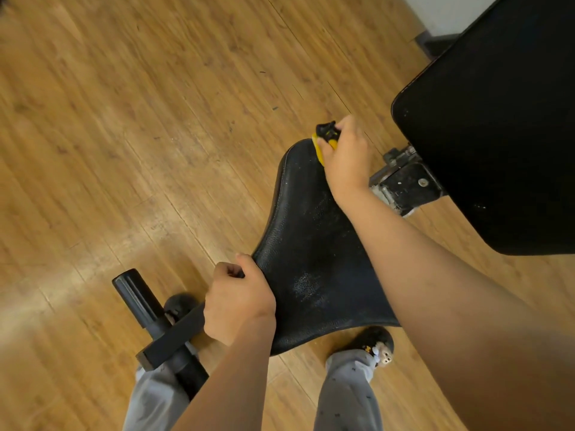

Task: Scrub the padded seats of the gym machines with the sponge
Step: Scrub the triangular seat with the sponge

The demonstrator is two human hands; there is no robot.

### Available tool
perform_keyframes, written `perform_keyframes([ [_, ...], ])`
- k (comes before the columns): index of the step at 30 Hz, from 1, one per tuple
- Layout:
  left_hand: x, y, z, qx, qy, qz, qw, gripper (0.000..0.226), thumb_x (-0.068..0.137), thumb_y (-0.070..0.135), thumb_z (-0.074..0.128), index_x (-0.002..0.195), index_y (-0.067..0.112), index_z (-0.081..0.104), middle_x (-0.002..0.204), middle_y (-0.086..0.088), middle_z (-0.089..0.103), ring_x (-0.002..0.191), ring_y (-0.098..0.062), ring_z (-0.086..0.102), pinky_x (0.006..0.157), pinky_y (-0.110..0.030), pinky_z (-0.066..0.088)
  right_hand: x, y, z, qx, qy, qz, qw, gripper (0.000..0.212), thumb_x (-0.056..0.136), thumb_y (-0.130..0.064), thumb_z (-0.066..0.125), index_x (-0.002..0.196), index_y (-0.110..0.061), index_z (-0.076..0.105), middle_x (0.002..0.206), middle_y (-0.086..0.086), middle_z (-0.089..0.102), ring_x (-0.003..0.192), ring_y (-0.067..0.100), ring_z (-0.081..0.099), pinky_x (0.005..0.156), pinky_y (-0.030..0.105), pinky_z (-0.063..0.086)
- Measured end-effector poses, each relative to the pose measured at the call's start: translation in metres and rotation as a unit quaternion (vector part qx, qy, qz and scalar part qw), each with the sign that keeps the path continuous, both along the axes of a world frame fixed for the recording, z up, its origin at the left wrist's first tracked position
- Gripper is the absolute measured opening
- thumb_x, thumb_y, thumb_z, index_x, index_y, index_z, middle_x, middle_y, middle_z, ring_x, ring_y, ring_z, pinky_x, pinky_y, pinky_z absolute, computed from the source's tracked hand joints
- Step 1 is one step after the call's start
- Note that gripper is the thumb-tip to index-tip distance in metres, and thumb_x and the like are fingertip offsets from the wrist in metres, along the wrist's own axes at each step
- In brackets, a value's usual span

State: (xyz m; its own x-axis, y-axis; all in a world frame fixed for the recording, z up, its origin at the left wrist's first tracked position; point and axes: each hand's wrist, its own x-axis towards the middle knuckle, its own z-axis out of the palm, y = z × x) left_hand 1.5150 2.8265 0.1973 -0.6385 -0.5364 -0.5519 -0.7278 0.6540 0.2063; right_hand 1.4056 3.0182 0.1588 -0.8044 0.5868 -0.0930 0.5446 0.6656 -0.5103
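A black padded seat point(311, 244) with a pebbled surface and pale damp patches fills the middle of the view. My right hand point(348, 157) grips a yellow and black sponge point(325, 138) and presses it against the seat's far narrow end. My left hand point(239, 300) holds the seat's near left corner, fingers curled over the edge. Most of the sponge is hidden under my right hand.
A larger black back pad point(497, 119) rises at the right, joined by a metal hinge bracket point(404, 181). A black foot bar with a roller point(137, 297) sticks out at the lower left. Wooden floor point(155, 119) lies all round. My legs and a shoe point(370, 340) stand below the seat.
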Motion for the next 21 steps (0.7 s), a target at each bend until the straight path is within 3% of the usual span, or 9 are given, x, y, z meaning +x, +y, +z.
perform_keyframes([
  [3, 0.0, 0.001, -0.001, 0.003, 0.006, 0.002, 1.0, 0.036, 0.094, 0.054, 0.032, 0.077, 0.027, 0.049, 0.066, 0.003, 0.048, 0.073, -0.027, 0.05, 0.065, -0.034, 0.038, 0.001, -0.021, 0.003, -0.002, 0.014, 0.05, 0.999, 0.033, 0.089, -0.029, 0.066, 0.107, -0.007, 0.049, 0.108, 0.008, 0.057, 0.098, 0.023, 0.055, 0.073, 0.028, 0.04],
  [6, 0.0, 0.001, 0.0, 0.003, 0.011, 0.001, 1.0, 0.036, 0.094, 0.054, 0.032, 0.078, 0.027, 0.05, 0.066, 0.003, 0.048, 0.074, -0.027, 0.05, 0.065, -0.034, 0.038, 0.022, -0.039, 0.017, -0.012, 0.029, 0.145, 0.989, 0.033, 0.086, -0.026, 0.07, 0.103, -0.006, 0.051, 0.103, 0.01, 0.058, 0.096, 0.025, 0.055, 0.077, 0.04, 0.048],
  [9, 0.001, 0.0, 0.0, 0.0, 0.01, -0.003, 1.0, 0.036, 0.094, 0.055, 0.032, 0.078, 0.028, 0.05, 0.066, 0.003, 0.046, 0.073, -0.026, 0.049, 0.064, -0.034, 0.038, 0.046, -0.043, 0.034, -0.08, -0.032, 0.232, 0.969, 0.033, 0.082, -0.03, 0.074, 0.096, -0.012, 0.051, 0.099, 0.003, 0.061, 0.092, 0.021, 0.058, 0.074, 0.038, 0.047],
  [11, 0.001, 0.001, 0.001, -0.001, 0.011, -0.002, 1.0, 0.036, 0.094, 0.054, 0.032, 0.078, 0.027, 0.05, 0.065, 0.003, 0.045, 0.072, -0.026, 0.048, 0.064, -0.034, 0.037, 0.054, -0.03, 0.044, -0.185, -0.05, 0.187, 0.964, 0.031, 0.08, -0.034, 0.075, 0.087, -0.017, 0.05, 0.088, -0.003, 0.062, 0.081, 0.015, 0.06, 0.068, 0.034, 0.046],
  [14, 0.0, 0.002, 0.002, -0.001, 0.012, -0.002, 1.0, 0.036, 0.095, 0.053, 0.032, 0.079, 0.026, 0.051, 0.065, 0.003, 0.044, 0.07, -0.024, 0.047, 0.063, -0.034, 0.035, 0.052, 0.004, 0.054, -0.257, 0.024, -0.005, 0.966, 0.029, 0.085, -0.036, 0.07, 0.083, -0.02, 0.046, 0.079, -0.009, 0.054, 0.073, 0.005, 0.054, 0.063, 0.021, 0.044],
  [18, 0.001, 0.002, 0.002, 0.001, 0.013, 0.01, 1.0, 0.037, 0.095, 0.051, 0.034, 0.08, 0.024, 0.054, 0.065, 0.002, 0.045, 0.068, -0.023, 0.044, 0.064, -0.034, 0.034, 0.046, 0.03, 0.046, -0.294, 0.066, -0.102, 0.948, 0.029, 0.089, -0.028, 0.066, 0.101, -0.015, 0.043, 0.098, -0.001, 0.059, 0.09, 0.01, 0.061, 0.072, 0.021, 0.053],
  [21, 0.001, 0.001, -0.001, 0.003, 0.024, 0.012, 1.0, 0.038, 0.094, 0.052, 0.034, 0.077, 0.024, 0.054, 0.065, 0.001, 0.052, 0.063, -0.021, 0.047, 0.062, -0.033, 0.036, 0.045, 0.028, 0.032, -0.358, 0.093, -0.116, 0.922, 0.03, 0.087, -0.009, 0.068, 0.094, -0.02, 0.041, 0.107, 0.005, 0.06, 0.094, 0.01, 0.063, 0.069, 0.019, 0.054],
])
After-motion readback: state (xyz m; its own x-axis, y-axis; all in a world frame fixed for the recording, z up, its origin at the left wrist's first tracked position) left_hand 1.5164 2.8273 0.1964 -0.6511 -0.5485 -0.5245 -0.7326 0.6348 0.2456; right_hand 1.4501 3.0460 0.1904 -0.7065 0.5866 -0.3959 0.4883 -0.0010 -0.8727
